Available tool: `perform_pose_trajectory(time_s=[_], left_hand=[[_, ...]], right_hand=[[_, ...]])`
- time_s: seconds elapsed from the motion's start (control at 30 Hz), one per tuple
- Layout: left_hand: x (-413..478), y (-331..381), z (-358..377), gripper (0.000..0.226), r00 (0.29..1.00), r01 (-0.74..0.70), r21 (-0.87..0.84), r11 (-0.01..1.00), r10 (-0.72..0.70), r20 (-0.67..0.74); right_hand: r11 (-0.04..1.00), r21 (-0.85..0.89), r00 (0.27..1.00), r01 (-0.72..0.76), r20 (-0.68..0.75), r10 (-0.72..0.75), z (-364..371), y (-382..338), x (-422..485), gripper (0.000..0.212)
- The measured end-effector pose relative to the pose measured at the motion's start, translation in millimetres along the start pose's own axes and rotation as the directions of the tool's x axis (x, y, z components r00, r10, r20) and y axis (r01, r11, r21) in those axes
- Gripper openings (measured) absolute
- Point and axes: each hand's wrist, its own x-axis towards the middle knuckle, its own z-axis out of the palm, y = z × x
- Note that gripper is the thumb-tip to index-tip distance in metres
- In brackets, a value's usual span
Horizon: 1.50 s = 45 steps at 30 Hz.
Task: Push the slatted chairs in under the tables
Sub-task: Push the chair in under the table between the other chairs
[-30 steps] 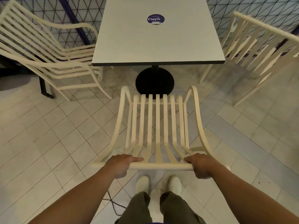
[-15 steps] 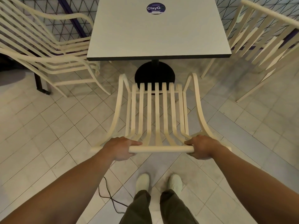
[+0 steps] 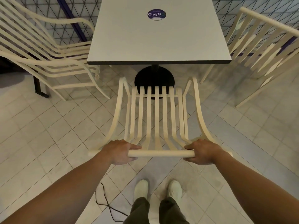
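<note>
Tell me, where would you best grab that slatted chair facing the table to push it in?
By the round top rail of its back, from behind, one hand near each end, as the left hand and right hand grip it now. The bar is straight, level and slim enough to wrap, and the chair faces the table.

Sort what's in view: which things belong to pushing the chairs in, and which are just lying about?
Job: held slatted chair, gripped at its top rail by left hand and right hand; table; left slatted chair; right slatted chair.
Lying about: black cable on the floor; ClayG sticker on the table.
</note>
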Motion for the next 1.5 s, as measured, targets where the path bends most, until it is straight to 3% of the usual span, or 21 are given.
perform_pose_trajectory(time_s=[0.17,0.33,0.67,0.93,1.07,1.23,1.5], left_hand=[[-2,5,-3,0.061,0.999,0.019,0.026,0.999,-0.02,0.033],[-8,11,-1,0.075,0.996,0.037,0.014,0.999,-0.038,0.086],[-20,12,13,0.072,0.995,0.034,0.001,0.999,-0.034,0.094],[-49,14,39,0.063,0.996,-0.021,-0.025,0.999,0.023,0.081],[-64,18,51,0.074,0.999,-0.035,-0.008,0.999,0.035,0.027],[-73,19,58,0.097,0.998,-0.051,-0.008,0.999,0.05,-0.036],[-69,14,65,0.097,0.988,-0.094,0.013,0.995,0.095,-0.123]], right_hand=[[0.999,0.003,0.999,-0.04,0.029,0.039,-1,-5,-1,0.041],[0.996,0.019,0.994,-0.086,0.073,0.084,2,-11,-7,0.049],[0.995,0.033,0.992,-0.09,0.092,0.087,12,-20,-22,0.053],[1.0,-0.006,0.996,-0.022,0.09,0.023,37,-33,-43,0.044],[1.0,-0.008,0.999,-0.027,0.046,0.028,52,-33,-50,0.065],[1.0,0.022,0.999,-0.017,-0.033,0.018,59,-34,-57,0.121],[1.0,0.025,0.993,0.013,-0.117,-0.01,58,-35,-58,0.123]])
